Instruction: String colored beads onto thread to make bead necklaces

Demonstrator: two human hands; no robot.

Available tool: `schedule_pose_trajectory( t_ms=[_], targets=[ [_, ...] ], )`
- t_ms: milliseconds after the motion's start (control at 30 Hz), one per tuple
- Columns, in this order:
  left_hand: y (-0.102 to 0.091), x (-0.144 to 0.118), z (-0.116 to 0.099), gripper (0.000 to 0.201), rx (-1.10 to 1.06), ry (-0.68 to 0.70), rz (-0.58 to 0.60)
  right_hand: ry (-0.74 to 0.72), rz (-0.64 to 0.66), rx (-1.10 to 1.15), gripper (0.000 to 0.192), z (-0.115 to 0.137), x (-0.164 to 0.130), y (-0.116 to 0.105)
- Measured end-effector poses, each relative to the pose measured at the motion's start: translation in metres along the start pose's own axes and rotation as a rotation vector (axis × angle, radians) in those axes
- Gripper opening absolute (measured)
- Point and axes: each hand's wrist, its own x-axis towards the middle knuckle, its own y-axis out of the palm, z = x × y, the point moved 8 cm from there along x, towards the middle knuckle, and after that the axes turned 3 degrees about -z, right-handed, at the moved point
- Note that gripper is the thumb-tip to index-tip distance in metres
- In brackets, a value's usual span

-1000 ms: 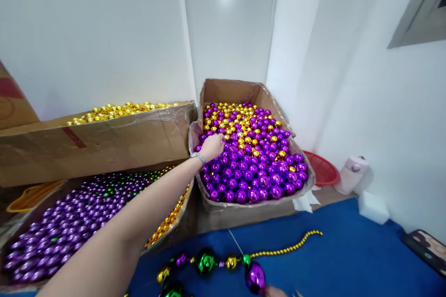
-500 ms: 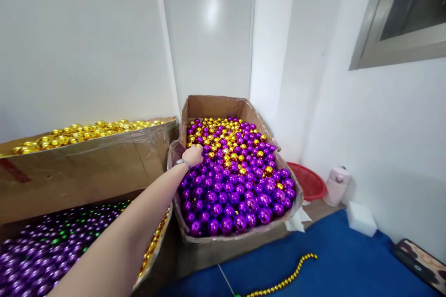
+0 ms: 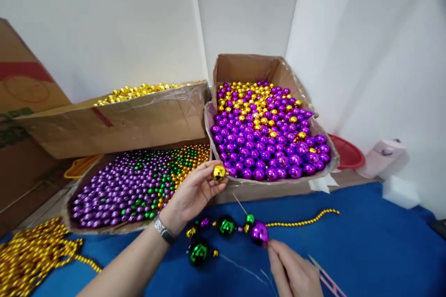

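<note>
Far left: pile of small gold bead strands [image 3: 31, 253] on the blue cloth surface [image 3: 365, 250]. Leave it, not involved.

Low cardboard box of small purple, green and gold beads [image 3: 135, 185] sits just behind the left hand [image 3: 190, 195]. Keep the wrist clear of its rim so nothing spills.

Left hand pinches one shiny gold ball bead [image 3: 219, 172] between thumb and fingertips, held in the air above the surface, in front of the tall cardboard box of large purple and gold balls [image 3: 266, 130]. Looks like this bead goes on next. Turn it so the bore lines up with the thin wire needle [image 3: 239, 204] that sticks up and back from the string. I can't see the hole from here, so find it by feel.

Partly strung garland of large green, purple and gold balls [image 3: 226, 227] lies on the cloth below the left hand. Right hand [image 3: 292, 271] closes its fingertips on the thread just behind the big purple ball [image 3: 259, 232]. Keep that grip tight, so the needle stays steady and strung beads don't slide back.

Thin gold bead chain [image 3: 303, 220] trails right. Don't snag it.
</note>
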Motion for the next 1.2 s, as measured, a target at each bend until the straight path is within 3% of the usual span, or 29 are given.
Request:
schedule_pose_trajectory(
  t_ms=[167,433,567,833,1000,1200],
  targets=[
    [-0.027,-0.033,0.031,0.025,-0.173,-0.105,-0.099,-0.025,0.085,0.007,0.018,0.011,-0.003,0.008],
    [-0.041,-0.056,0.041,0.026,-0.15,-0.12,-0.105,-0.029,0.172,-0.026,0.019,0.02,-0.016,0.019],
    [-0.041,-0.061,0.041,0.028,-0.093,-0.104,-0.081,-0.039,0.182,-0.044,0.019,0.023,-0.016,0.021],
    [-0.023,-0.078,0.046,0.036,0.25,-0.026,0.027,-0.052,0.157,-0.051,0.023,0.03,-0.013,0.026],
    [-0.025,-0.084,0.055,0.041,0.209,-0.03,0.036,0.069,0.247,0.088,0.024,0.026,-0.017,0.03],
    [-0.024,-0.088,0.056,0.04,0.249,-0.007,0.045,-0.051,0.124,-0.048,0.023,0.028,-0.022,0.027]
  ],
)
